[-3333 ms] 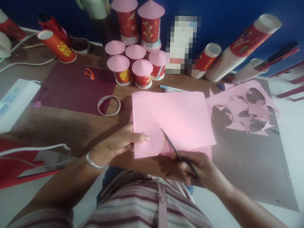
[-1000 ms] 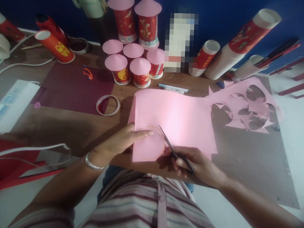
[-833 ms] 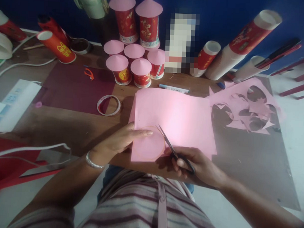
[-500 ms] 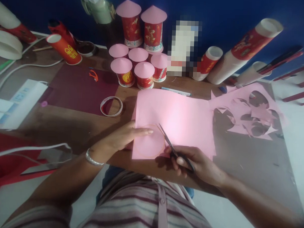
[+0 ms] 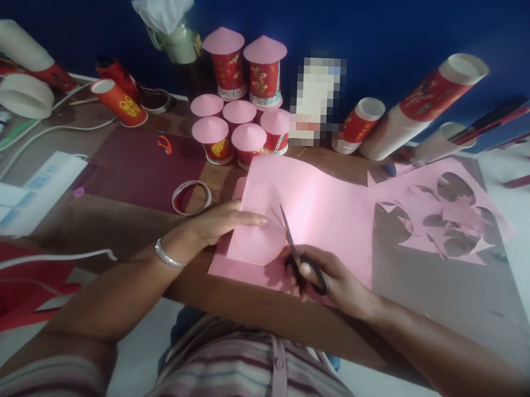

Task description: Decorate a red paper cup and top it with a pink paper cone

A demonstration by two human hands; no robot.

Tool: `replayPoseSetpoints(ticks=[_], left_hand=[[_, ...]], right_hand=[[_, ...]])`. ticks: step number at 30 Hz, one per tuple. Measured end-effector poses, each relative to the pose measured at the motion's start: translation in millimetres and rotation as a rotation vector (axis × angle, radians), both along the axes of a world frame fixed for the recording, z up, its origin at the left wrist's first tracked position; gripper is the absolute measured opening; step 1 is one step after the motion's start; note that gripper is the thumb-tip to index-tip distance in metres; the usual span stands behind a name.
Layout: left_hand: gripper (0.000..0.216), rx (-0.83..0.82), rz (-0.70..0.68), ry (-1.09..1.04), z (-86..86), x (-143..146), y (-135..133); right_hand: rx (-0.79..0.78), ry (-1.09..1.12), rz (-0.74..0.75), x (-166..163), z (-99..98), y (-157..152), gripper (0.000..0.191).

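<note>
My left hand (image 5: pixel 229 219) grips the left edge of a pink paper sheet (image 5: pixel 329 206), thumb on top and the other fingers hidden beneath. Near that thumb a drawn circle (image 5: pixel 259 244) shows as a thin orange-brown outline. In my right hand (image 5: pixel 321 270) is a pair of black-handled scissors (image 5: pixel 293 246). Their blades stand slightly apart at the circle's right side, on the paper. The sheet's left part is lifted, and more pink paper (image 5: pixel 228 269) lies flat below it on the table.
Small red cylinders with pink cone tops (image 5: pixel 210 130) stand behind the paper. Cut pink scraps (image 5: pixel 425 198) lie to the right. A tape roll (image 5: pixel 173 198) rests on a maroon sheet (image 5: pixel 136 165) to the left. Paper tubes (image 5: pixel 389 124) lean at the back right.
The view has tilted up slightly. The sheet's near left part has lifted and shifted, baring pink paper beneath. The scissors have moved a little along the circle's right edge.
</note>
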State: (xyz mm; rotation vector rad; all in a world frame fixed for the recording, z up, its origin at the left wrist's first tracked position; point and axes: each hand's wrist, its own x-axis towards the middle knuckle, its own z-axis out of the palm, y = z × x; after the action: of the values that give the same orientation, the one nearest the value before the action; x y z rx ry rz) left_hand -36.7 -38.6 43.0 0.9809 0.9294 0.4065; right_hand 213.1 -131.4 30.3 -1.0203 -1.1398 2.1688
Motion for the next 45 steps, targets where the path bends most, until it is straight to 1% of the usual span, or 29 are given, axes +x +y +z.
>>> replayPoseSetpoints(ticks=[3,9,16,19,22,29,33,39,42,45], left_hand=[[0.041,0.008,-0.01,0.021,-3.1,-0.2,2.5],[0.039,-0.025,-0.046,0.011,-8.5,-2.8,5.1],[0.038,0.0,-0.098,-0.018,-6.2,-3.5,6.7],[0.037,-0.009,-0.1,-0.034,-4.7,-3.9,6.0],[0.034,0.021,-0.108,-0.022,-3.7,-3.9,5.6],[0.038,0.018,-0.128,-0.045,-6.7,-5.2,6.3],[0.04,0.019,-0.129,-0.035,-5.7,-5.5,6.2],[0.035,0.027,-0.137,-0.028,-4.1,-6.2,6.5],[0.033,0.017,-0.137,-0.038,-5.1,-6.9,6.3],[0.037,0.026,-0.13,-0.035,-5.5,-6.9,5.5]], right_hand=[[-0.005,0.017,-0.02,0.2,-1.2,0.2,0.047],[0.004,-0.035,-0.036,-2.4,3.8,0.4,0.047],[-0.027,-0.022,-0.029,-4.7,5.0,-0.1,0.049],[-0.011,-0.024,-0.026,-4.8,3.9,-0.2,0.049],[0.0,-0.027,-0.022,-4.5,1.9,-1.2,0.047],[-0.001,-0.038,-0.023,-5.2,0.3,-3.3,0.045],[-0.011,-0.038,-0.026,-5.5,1.3,-4.1,0.045],[-0.02,-0.063,-0.02,-5.0,2.3,-4.2,0.046],[-0.005,-0.065,-0.019,-4.6,3.1,-3.1,0.048],[0.033,-0.072,-0.013,-4.4,4.1,-2.5,0.049]])
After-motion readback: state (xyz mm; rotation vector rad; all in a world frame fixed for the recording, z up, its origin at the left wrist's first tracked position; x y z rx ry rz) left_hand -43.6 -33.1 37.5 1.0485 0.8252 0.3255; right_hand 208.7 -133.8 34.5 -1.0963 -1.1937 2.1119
